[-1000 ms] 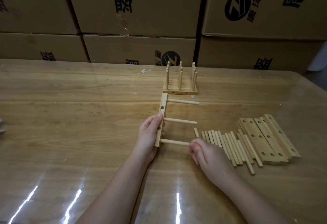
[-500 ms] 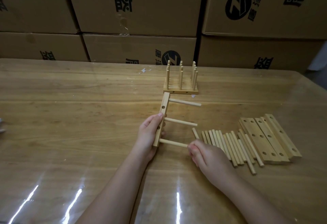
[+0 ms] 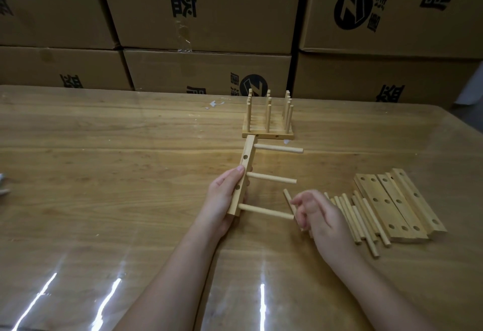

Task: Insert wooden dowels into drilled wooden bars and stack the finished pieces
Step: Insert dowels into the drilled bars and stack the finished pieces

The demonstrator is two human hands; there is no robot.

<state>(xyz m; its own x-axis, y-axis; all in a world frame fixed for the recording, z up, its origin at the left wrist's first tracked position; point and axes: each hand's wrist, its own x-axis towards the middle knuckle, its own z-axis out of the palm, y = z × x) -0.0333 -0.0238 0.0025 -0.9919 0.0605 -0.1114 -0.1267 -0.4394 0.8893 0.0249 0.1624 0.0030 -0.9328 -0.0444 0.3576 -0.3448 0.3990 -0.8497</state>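
Matt pale wood bar (image 3: 248, 147) & dowels (image 3: 271, 177), glossy table (image 3: 104, 173), cardbd boxes (image 3: 209, 16).

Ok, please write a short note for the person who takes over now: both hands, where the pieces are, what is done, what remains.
Left hand: grips the bar, which carries three dowels pointing right.
Right hand: blurred, fingers curled by the nearest dowel tip; cannot tell if it holds anything.
Loose dowels and blank drilled bars lie right on the table; finished pieces stand at the far side.
Done: this bar looks filled. Left: probably add it to the finished pieces, then fill the blank bars.
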